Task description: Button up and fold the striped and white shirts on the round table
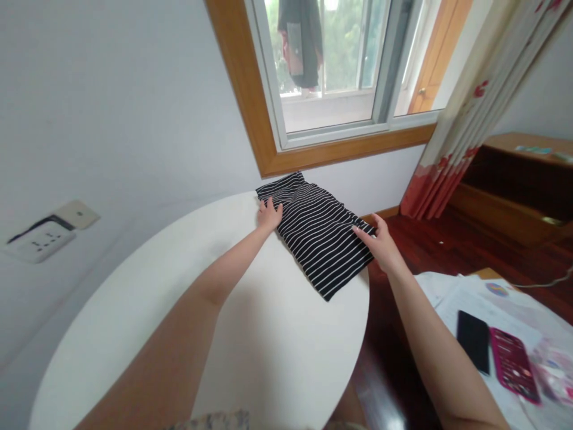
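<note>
A black garment with thin white stripes (316,230) lies folded in a long flat shape on the round white table (268,352), close to the wall below the window. Its exact kind cannot be made out. My left hand (270,216) rests on the garment's left edge toward the far end, fingers spread. At the right edge, my right hand (379,242) has its thumb on top of the cloth and its fingers around the side, gripping the border. The near end of the cloth reaches close to the table's right rim.
To the right, a low surface with a white cover (447,292) bears a black phone (473,341) and a phone in a pink case (514,364). A wall socket (42,239) is at left. Behind are a wood-framed window (353,156), a curtain (447,161) and a wooden cabinet (505,209).
</note>
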`<action>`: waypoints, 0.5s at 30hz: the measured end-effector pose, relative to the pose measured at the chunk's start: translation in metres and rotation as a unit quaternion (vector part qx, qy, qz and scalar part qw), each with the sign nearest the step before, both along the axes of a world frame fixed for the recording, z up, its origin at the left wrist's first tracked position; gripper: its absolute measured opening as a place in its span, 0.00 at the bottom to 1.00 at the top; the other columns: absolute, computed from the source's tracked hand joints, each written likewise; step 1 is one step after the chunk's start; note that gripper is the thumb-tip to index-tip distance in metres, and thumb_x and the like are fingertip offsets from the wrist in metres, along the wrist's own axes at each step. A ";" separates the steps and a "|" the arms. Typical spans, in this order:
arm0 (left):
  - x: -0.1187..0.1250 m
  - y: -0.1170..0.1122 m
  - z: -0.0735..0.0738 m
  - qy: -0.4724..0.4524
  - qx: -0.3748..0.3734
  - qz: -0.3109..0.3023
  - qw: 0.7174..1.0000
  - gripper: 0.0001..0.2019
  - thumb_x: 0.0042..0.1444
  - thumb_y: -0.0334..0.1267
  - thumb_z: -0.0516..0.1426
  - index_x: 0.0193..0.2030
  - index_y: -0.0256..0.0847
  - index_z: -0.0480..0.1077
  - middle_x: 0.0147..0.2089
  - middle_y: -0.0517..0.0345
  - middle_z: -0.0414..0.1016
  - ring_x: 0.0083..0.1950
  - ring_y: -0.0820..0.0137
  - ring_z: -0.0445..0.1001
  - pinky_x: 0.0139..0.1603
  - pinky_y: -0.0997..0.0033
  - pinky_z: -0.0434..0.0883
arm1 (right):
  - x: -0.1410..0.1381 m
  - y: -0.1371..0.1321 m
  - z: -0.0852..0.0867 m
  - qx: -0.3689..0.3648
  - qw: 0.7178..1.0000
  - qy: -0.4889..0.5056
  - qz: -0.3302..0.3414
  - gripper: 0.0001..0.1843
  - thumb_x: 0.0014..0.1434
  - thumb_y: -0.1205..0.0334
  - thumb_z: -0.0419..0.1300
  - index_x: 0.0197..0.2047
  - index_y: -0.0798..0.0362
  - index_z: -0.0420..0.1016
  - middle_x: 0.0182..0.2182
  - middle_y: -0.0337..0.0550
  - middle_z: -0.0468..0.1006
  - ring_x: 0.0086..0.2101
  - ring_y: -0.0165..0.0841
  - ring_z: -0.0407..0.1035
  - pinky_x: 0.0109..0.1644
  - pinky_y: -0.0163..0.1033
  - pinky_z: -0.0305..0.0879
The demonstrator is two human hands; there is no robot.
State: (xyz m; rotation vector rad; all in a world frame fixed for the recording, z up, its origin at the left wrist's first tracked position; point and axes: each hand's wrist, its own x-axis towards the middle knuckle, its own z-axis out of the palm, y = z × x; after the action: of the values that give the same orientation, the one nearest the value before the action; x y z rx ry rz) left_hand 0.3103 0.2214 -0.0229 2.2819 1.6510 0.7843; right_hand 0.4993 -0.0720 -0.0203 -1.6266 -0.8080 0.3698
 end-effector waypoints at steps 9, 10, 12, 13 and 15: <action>-0.005 -0.028 -0.005 -0.029 0.011 -0.124 0.992 0.27 0.62 0.48 0.48 0.64 0.38 0.57 0.67 0.42 0.54 0.68 0.60 0.53 0.66 0.60 0.54 | -0.022 0.006 0.036 -0.048 0.942 -0.325 -0.069 0.22 0.60 0.61 0.49 0.56 0.53 0.69 0.47 0.51 0.70 0.46 0.40 0.66 0.53 0.44 0.62; -0.010 -0.031 -0.005 -0.018 0.017 -0.141 0.990 0.26 0.62 0.47 0.47 0.64 0.38 0.57 0.68 0.41 0.52 0.68 0.59 0.52 0.66 0.59 0.54 | -0.022 0.001 0.037 -0.097 0.936 -0.330 -0.072 0.21 0.60 0.61 0.50 0.55 0.54 0.70 0.46 0.52 0.70 0.45 0.40 0.67 0.51 0.44 0.63; -0.030 -0.037 -0.007 -0.006 0.029 -0.144 0.989 0.26 0.63 0.46 0.45 0.65 0.36 0.56 0.68 0.40 0.52 0.69 0.59 0.52 0.66 0.58 0.53 | -0.024 -0.010 0.038 -0.213 0.912 -0.344 -0.076 0.19 0.59 0.58 0.54 0.52 0.54 0.73 0.45 0.54 0.69 0.44 0.43 0.67 0.48 0.45 0.64; -0.044 -0.039 -0.009 -0.001 0.039 -0.139 0.989 0.26 0.64 0.45 0.44 0.66 0.36 0.54 0.68 0.40 0.53 0.69 0.60 0.52 0.66 0.57 0.53 | -0.027 -0.015 0.039 -0.252 0.895 -0.358 -0.085 0.18 0.58 0.57 0.55 0.50 0.54 0.75 0.45 0.55 0.68 0.44 0.45 0.66 0.47 0.47 0.64; -0.080 -0.047 -0.012 0.023 0.066 -0.128 0.989 0.26 0.64 0.45 0.44 0.67 0.37 0.53 0.68 0.40 0.53 0.69 0.59 0.52 0.65 0.56 0.54 | -0.041 -0.022 0.045 -0.249 0.873 -0.404 -0.114 0.18 0.59 0.56 0.56 0.49 0.53 0.75 0.46 0.58 0.67 0.47 0.49 0.64 0.48 0.51 0.62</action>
State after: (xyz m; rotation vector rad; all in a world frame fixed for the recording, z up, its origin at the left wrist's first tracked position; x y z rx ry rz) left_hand 0.2308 0.1748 -0.0350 2.5540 1.3197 0.8065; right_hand 0.4582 -0.0937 0.0247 -2.3883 -1.1762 -0.3469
